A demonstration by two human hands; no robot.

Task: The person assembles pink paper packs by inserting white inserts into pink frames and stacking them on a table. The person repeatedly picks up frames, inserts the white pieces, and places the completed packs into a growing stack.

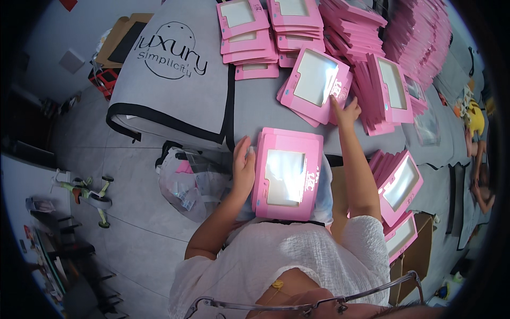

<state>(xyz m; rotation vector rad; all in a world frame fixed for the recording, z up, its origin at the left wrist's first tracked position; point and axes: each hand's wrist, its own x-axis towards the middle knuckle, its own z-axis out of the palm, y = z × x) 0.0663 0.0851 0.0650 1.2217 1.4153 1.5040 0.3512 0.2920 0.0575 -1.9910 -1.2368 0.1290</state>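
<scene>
On my lap rests a short stack of flat pink window boxes point(315, 175), the top one with a shiny clear pane and white lettering. My left hand point(244, 167) lies along the stack's left side, fingers stretched out. Ahead on the grey sofa seat, my right hand point(346, 112) is at the lower right corner of a tilted pink window box point(291, 101). The thumb lies over its front and the other fingers are at its edge. At least one more pink box shows under that tilted one.
Piles of pink window boxes point(245, 40) cover the far seat beside a grey sofa cover point(164, 101). More pink boxes point(389, 210) lean by a brown carton point(414, 266) at my right. A clear plastic bag point(186, 186) and small bike point(87, 196) stand left. Another person's arm point(481, 181) shows far right.
</scene>
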